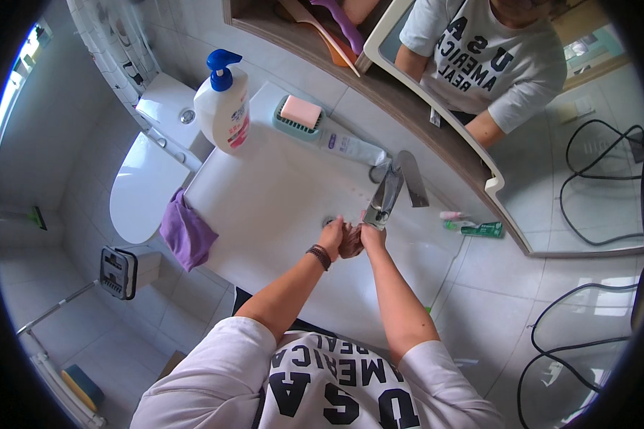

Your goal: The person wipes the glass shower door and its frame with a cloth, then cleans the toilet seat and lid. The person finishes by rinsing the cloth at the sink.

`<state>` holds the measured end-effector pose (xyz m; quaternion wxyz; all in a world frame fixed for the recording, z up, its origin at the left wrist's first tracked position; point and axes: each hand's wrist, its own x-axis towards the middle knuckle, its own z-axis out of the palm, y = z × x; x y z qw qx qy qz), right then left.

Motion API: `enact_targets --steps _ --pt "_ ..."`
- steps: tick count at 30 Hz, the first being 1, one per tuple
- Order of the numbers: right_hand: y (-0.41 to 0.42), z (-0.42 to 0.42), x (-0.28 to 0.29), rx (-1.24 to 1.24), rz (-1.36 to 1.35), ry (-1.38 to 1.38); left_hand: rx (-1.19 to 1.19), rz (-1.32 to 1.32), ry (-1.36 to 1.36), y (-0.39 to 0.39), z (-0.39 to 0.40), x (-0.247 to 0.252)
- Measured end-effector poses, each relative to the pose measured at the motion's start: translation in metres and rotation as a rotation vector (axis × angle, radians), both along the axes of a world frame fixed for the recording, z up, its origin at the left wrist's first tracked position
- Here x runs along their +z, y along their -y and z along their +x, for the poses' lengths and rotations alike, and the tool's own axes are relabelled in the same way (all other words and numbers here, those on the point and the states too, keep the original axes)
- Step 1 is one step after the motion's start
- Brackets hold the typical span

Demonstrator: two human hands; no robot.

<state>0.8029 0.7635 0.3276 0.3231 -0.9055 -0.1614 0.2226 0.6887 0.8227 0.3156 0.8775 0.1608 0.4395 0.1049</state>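
Note:
Over the washbasin (268,198), my two hands hold a small, crumpled brown item (350,242) between them. It looks like thin, wet fabric, but its exact kind is hard to make out. My left hand (330,237), with a dark beaded bracelet (320,256) at the wrist, grips its left side. On the other side, my right hand (374,237) has hold of it directly under the spout of a chrome faucet (385,198). The drain (328,220) lies just beyond my left fingers. Whether water is running is not clear.
A pump bottle (222,110), a pink soap bar (301,111) in a green dish (290,127) and a tube (354,148) line the basin's back. A purple cloth (187,233) hangs over its left edge. A mirror cabinet (434,96) juts out at right.

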Motion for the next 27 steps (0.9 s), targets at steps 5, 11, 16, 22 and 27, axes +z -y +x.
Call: enact_targets --steps 5,11,16,22,27 --pt "0.025 0.016 -0.004 0.196 0.334 -0.233 -0.012 0.344 -0.157 -0.025 -0.028 -0.039" --pt "0.014 -0.031 0.057 0.594 0.029 -0.229 0.001 0.855 -0.433 -0.035 -0.022 -0.030" --pt "-0.001 -0.031 0.051 0.553 -0.123 -0.207 -0.108 0.962 -0.183 -0.049 -0.031 -0.039" --pt "0.016 -0.003 0.037 0.331 0.315 -0.655 -0.674 0.981 -0.190 -0.061 -0.039 0.020" --pt "0.009 -0.008 0.066 0.325 0.162 -0.875 -0.648 1.129 0.001 -0.078 -0.049 -0.019"
